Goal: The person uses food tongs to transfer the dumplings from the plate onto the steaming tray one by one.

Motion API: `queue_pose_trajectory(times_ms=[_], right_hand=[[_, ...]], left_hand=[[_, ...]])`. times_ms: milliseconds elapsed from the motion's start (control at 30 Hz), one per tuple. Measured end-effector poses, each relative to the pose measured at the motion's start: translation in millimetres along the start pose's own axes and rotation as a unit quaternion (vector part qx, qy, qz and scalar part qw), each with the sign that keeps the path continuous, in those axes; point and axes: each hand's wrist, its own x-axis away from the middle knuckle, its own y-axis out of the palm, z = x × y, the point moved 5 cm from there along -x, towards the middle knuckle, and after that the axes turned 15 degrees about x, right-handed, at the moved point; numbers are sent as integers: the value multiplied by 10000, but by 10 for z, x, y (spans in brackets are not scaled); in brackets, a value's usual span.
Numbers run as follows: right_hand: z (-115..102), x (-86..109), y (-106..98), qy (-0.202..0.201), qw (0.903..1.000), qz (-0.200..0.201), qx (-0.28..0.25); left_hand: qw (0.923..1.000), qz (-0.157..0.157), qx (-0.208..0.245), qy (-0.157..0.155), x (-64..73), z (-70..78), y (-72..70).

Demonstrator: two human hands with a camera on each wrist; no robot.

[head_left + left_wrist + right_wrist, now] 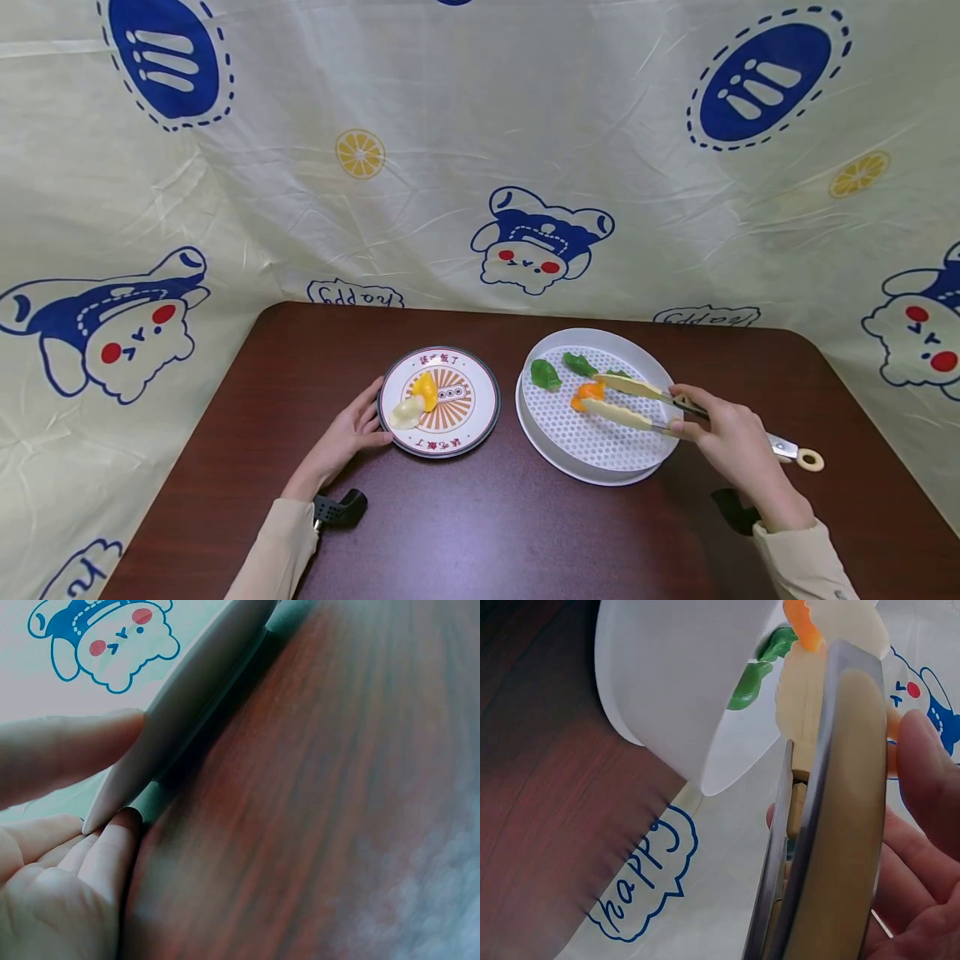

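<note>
My left hand (347, 431) holds the left rim of a white printed plate (480, 417); in the left wrist view the thumb lies on top and the fingers underneath. On the plate are a yellow piece (425, 390) and a pale whitish piece (407, 412). My right hand (731, 433) grips cream-and-metal tongs (630, 415) over a white perforated drain basket (551, 425). Between the tong tips is an orange piece (587, 393), also seen in the right wrist view; whether it is lifted, I cannot tell. Green leaf pieces (545, 375) lie in the basket, one partly behind the tongs.
The basket sits in a white outer bowl (558, 465) on a dark brown wooden table (450, 533). A pale printed cloth (427, 225) hangs behind and beside the table. Black camera mounts (341, 508) are on both wrists.
</note>
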Motion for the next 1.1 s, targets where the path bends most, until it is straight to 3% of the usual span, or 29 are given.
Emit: queue_pose_trajectory(times_ms=[633, 933, 1100], right_hand=[[22, 15, 24, 176, 9991, -376, 124], [-3, 9, -21, 52, 9998, -180, 90], [-94, -17, -43, -108, 9999, -25, 64]], left_hand=[[10000, -39, 55, 11, 5, 5, 4], [10000, -29, 34, 5, 4, -4, -4], [9996, -194, -93, 179, 11, 7, 3]])
